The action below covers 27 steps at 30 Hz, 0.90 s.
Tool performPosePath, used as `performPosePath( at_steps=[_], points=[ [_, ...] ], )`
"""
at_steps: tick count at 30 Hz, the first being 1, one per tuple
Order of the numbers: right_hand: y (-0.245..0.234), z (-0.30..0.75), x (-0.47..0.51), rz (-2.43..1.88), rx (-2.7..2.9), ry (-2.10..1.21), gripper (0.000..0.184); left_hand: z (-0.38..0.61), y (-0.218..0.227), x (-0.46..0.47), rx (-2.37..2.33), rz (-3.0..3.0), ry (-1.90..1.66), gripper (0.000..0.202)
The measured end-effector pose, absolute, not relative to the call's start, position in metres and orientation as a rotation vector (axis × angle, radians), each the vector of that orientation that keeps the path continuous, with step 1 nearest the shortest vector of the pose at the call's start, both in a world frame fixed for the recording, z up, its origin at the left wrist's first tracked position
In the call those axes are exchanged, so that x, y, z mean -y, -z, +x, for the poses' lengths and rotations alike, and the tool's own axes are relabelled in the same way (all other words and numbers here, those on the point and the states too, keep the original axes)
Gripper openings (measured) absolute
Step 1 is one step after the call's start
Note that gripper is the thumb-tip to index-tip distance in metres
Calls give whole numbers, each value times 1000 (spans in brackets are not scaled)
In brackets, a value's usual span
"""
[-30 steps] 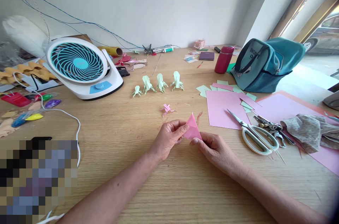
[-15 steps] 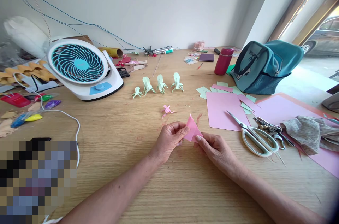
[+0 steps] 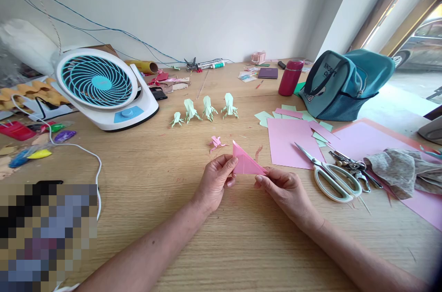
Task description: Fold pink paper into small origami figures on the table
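A folded pink paper triangle is held up just above the wooden table between both hands. My left hand pinches its left edge, thumb on the front. At the lower right corner, my right hand grips the tip between thumb and fingers. Just beyond the left hand lies a small pink origami figure with thin legs. Behind it stand several pale green origami figures in a row, the largest at the right end and a smaller one at the left.
White-handled scissors, a bunch of keys and a grey cloth lie to the right. Pink paper sits beyond the scissors. Farther back stand a red bottle and a teal bag. A white fan is at left.
The pink paper has been turned and now shows a wider triangle with a long slanting edge. My left hand has shifted slightly left, and the hands are a little farther apart.
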State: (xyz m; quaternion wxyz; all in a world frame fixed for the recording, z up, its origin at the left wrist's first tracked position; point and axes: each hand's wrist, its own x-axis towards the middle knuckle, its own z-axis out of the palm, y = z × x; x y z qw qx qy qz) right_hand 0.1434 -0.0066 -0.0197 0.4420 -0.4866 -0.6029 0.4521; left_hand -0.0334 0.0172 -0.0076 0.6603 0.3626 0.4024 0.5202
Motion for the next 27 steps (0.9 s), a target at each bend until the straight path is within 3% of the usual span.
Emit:
performPosePath(
  at_steps=[27],
  points=[
    [21,147,4,-1211,1393,-1245,47,-30,11,-16,-932,890,-1177,42]
  ],
)
